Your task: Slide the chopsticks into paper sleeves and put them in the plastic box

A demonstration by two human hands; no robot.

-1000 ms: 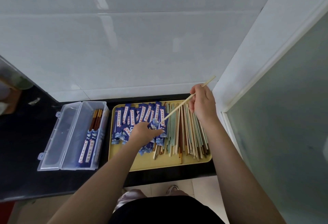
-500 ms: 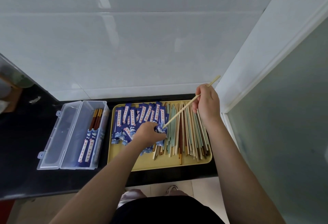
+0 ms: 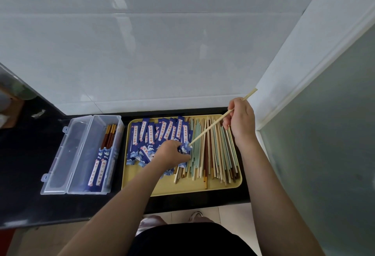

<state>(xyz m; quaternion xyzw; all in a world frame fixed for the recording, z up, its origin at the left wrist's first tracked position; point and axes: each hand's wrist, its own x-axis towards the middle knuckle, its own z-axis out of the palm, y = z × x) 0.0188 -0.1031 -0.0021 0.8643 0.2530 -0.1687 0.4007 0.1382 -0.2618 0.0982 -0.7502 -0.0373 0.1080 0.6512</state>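
While pinching sleeve (image 3: 185, 147) mouth steady with left hand (image 3: 172, 152), angling chopstick (image 3: 211, 126), gripped by right hand (image 3: 240, 120), to thread inside.

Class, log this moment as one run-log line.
step: sleeving | right hand: holds pale chopsticks | left hand: pinches blue sleeve at tips | plastic box: open, sleeved pairs inside

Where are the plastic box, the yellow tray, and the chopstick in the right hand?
plastic box (image 3: 60, 182): head view, front left wall.
yellow tray (image 3: 182, 189): head view, bare front rim.
chopstick (image 3: 211, 127): head view, mid-shaft.
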